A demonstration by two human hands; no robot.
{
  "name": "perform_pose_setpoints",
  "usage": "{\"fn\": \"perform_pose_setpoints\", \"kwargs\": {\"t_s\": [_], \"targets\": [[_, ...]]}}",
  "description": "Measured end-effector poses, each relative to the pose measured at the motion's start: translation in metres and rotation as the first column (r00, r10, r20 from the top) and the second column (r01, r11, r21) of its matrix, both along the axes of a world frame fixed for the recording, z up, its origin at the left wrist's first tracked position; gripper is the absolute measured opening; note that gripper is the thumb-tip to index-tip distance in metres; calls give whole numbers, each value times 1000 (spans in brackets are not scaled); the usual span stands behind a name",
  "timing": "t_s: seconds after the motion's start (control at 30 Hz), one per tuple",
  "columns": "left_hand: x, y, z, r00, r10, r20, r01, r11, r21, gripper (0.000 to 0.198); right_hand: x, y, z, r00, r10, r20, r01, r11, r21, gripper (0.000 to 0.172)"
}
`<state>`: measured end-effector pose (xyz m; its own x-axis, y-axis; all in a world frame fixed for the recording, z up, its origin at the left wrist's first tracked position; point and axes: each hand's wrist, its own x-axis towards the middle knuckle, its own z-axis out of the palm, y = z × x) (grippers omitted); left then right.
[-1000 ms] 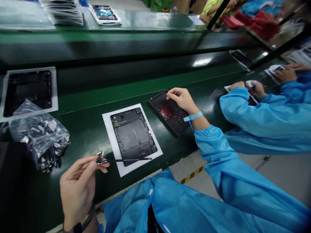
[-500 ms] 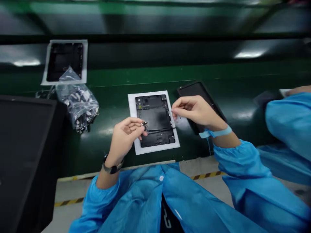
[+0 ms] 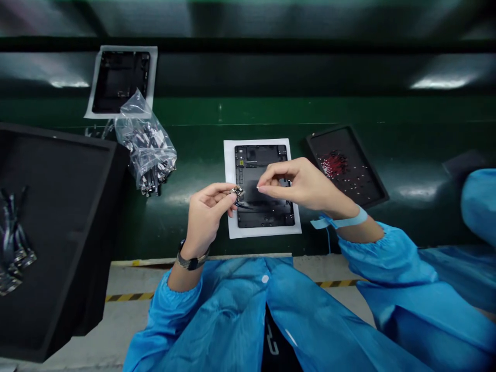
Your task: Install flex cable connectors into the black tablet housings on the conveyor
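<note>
My left hand [image 3: 209, 209] pinches a small circuit board [image 3: 237, 194] between thumb and fingertips. A dark cable [image 3: 245, 207] trails from the board to the right. Just right of it is my right hand [image 3: 298, 183], its thumb and forefinger closed on a tiny whitish piece that I cannot make out. Below both hands lies a black device housing [image 3: 259, 219] with its inner side up. It rests on a white foam sheet [image 3: 232, 227], partly covered by my hands.
A shallow black tray [image 3: 366, 170] with small red and white pieces lies right. Left are a clear bag [image 3: 145, 139] of cabled parts, another housing [image 3: 120, 82] on foam, and a large black bin [image 3: 58, 206] holding cabled parts. A co-worker's blue sleeve [image 3: 480, 204] shows at far right.
My right hand has moved left from the housing's right edge towards the circuit board in my left hand. The view has shifted, bringing the tray's pieces and the bin's contents into sight.
</note>
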<state>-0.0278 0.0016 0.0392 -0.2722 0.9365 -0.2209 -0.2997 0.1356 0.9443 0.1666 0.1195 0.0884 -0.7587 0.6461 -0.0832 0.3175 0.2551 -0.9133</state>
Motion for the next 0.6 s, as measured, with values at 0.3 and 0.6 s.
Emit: {"fn": "perform_pose_setpoints", "kwargs": {"t_s": [0.3,0.6], "targets": [[1,8,17,974,-167,-155,157,984,-79,12,-7,-10,13,982,119,145,-171,885,433,12],[2,5,19,934,-223,-281,231,973,-5,14,-6,-7,17,960,179,213,-251,889,383,13]]}}
